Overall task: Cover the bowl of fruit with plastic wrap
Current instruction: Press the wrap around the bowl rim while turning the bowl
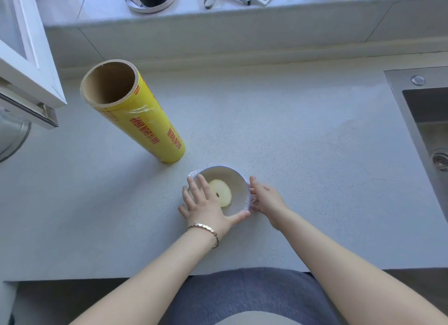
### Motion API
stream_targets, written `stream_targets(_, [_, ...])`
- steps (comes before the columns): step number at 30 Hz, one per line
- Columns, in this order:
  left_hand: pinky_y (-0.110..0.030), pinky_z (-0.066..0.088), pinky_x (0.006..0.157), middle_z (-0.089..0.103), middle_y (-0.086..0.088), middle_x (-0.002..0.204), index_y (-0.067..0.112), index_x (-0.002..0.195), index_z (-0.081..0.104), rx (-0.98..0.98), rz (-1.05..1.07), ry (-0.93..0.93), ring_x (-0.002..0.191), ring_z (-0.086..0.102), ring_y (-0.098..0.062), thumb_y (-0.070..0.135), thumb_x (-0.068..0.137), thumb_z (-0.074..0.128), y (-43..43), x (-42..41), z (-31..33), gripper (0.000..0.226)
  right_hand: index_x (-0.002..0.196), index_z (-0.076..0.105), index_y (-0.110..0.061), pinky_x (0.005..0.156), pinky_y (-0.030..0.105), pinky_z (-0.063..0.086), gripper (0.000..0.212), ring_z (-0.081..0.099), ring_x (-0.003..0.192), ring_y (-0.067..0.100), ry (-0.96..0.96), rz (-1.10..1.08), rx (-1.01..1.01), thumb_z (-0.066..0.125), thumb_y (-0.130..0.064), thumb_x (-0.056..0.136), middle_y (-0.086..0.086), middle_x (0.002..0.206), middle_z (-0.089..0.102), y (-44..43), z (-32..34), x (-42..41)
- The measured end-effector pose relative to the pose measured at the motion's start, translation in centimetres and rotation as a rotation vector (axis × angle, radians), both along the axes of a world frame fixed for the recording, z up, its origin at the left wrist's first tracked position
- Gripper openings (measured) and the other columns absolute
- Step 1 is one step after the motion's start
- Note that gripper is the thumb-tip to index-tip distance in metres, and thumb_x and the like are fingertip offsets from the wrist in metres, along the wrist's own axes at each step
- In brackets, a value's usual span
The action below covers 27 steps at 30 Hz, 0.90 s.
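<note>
a: what am i working with, biggest first?

b: grey tabletop point(291, 143), and standing on end on it to the left, the yellow roll of plastic wrap point(145, 121), well apart from my hands. near the front edge, in the middle, sits the white bowl point(236, 179), with a sheet of film point(252, 200) already stretched over its mouth and bunched down the right side.

a: and the hands?

b: my left hand point(206, 203) lies flat on the film over the bowl's left part, fingers straight and spread, thumb along the near rim. my right hand point(266, 198) is against the bowl's right wall, fingers fairly straight, pressing the crinkled film in. neither is clenched round anything.

a: how will it handle?

b: i'd guess the film is nearly weightless, soft and clingy. it sticks to itself and tears if yanked, so i'd take it by the loose skirt below the rim and smooth it downward. the bowl looks stiff, light and smooth-sided, so it may slide on the tabletop. i'd brace it from both sides. the fruit half point(221, 191) lies cut face up inside, under the film. it looks soft, so i wouldn't press there.
</note>
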<state>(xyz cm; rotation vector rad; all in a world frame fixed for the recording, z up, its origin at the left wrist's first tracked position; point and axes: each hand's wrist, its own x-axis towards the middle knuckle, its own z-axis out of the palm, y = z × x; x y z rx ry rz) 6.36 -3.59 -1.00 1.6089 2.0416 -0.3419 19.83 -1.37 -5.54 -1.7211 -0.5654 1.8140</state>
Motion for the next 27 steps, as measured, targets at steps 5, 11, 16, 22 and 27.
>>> stream_targets(5, [-0.045,-0.004,0.116,-0.026,-0.007,0.153,0.007,0.14,-0.026,0.025,-0.362,-0.032,0.141,-0.025,-0.028,0.074,0.049,0.067,1.3,-3.3,0.2,0.146,0.091,0.063,-0.015,0.071,0.026,0.048,0.012,0.055,0.073,0.015,0.007,0.045,0.05,0.058,-0.026,0.088,0.003,0.084,0.062,0.5,-0.3,0.4])
stream_targets(11, [-0.045,-0.01,0.117,-0.03,-0.01,0.152,0.005,0.138,-0.029,-0.025,-0.563,0.013,0.14,-0.028,-0.028,0.073,0.045,0.07,2.8,-3.8,-0.7,0.152,0.071,0.059,-0.016,0.063,0.019,0.044,0.019,0.051,0.067,0.01,-0.063,0.165,0.027,0.057,-0.023,0.089,0.0,0.072,0.057,2.5,0.8,-0.1])
stream_targets(16, [-0.046,-0.011,0.117,-0.029,-0.01,0.152,0.004,0.138,-0.028,-0.015,-0.546,-0.004,0.139,-0.029,-0.028,0.074,0.045,0.069,2.7,-3.8,-1.3,0.152,0.064,0.05,-0.014,0.076,0.03,0.047,0.034,0.051,0.068,0.015,-0.213,0.11,0.15,0.038,-0.018,0.096,0.0,0.069,0.053,2.7,1.0,-0.8])
stream_targets(22, [-0.045,-0.013,0.116,-0.03,-0.008,0.152,0.005,0.138,-0.029,0.001,-0.515,-0.021,0.139,-0.029,-0.026,0.074,0.045,0.069,2.7,-3.8,-1.6,0.152,0.076,0.041,-0.012,0.071,0.032,0.035,0.023,0.045,0.07,0.02,-0.391,0.101,0.206,0.032,-0.018,0.096,0.004,0.071,0.05,2.8,0.4,-1.6])
stream_targets(27, [-0.044,-0.014,0.116,-0.029,-0.009,0.152,0.005,0.138,-0.029,0.018,-0.514,-0.012,0.14,-0.028,-0.028,0.076,0.044,0.068,2.6,-3.8,-1.7,0.152,0.091,0.038,-0.009,0.075,0.037,0.039,0.016,0.047,0.082,0.022,-0.405,0.062,0.183,0.029,-0.021,0.097,0.007,0.086,0.049,2.6,0.0,-1.8])
